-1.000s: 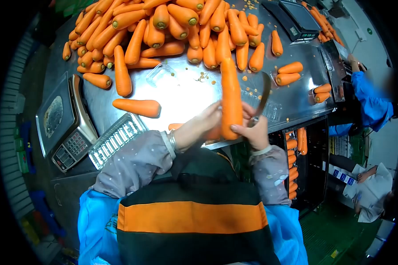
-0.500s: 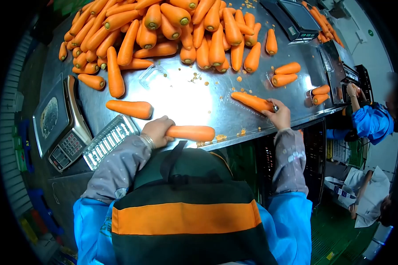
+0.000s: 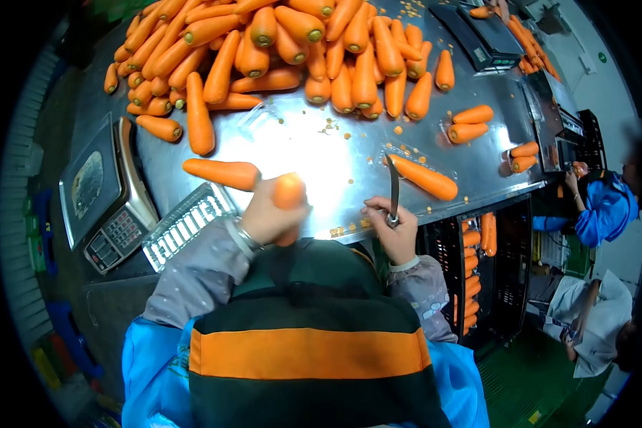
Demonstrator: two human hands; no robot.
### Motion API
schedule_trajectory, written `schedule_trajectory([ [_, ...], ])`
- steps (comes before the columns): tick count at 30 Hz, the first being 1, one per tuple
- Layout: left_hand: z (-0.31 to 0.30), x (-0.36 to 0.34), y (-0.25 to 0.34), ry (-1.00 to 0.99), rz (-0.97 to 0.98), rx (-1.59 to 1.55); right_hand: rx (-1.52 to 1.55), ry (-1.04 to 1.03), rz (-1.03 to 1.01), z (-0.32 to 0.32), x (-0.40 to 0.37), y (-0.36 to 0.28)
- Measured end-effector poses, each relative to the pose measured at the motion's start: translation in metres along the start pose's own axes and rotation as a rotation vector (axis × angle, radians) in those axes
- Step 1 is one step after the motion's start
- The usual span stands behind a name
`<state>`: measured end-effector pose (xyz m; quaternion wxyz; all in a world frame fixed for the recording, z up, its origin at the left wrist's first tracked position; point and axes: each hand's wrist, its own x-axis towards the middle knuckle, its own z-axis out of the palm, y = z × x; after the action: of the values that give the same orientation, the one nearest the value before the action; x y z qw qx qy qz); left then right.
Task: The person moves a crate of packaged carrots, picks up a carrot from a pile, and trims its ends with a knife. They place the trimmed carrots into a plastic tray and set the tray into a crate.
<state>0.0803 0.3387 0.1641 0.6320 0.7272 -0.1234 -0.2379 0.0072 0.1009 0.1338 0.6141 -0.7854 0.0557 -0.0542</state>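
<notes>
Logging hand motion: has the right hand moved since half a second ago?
Yes: the right hand has moved to the left, closer to the scale with the keypad.

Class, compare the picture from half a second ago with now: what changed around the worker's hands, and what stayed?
The right hand has let go of the tabletop carrot and moved left, still gripping the knife. The left hand has swung its held carrot from lying sideways to end-on toward the camera. The carrot pile and left scale stayed put.
</notes>
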Motion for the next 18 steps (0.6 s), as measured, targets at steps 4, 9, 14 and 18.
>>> schedule_trajectory([
  [4,0.02,-0.016,0.008,0.115,0.192,0.351,-0.387,0.02,-0.414,0.012,0.003,-0.033],
  [9,0.025,-0.027,0.018,0.114,0.264,0.54,-0.601,-0.04,-0.576,0.032,0.004,-0.059],
  [14,0.024,-0.028,0.012,0.123,0.362,0.566,-0.492,-0.067,-0.574,0.041,0.001,-0.054],
  [18,0.025,-0.021,0.006,0.214,0.249,0.317,-0.038,-0.224,-0.211,0.035,-0.004,-0.059],
])
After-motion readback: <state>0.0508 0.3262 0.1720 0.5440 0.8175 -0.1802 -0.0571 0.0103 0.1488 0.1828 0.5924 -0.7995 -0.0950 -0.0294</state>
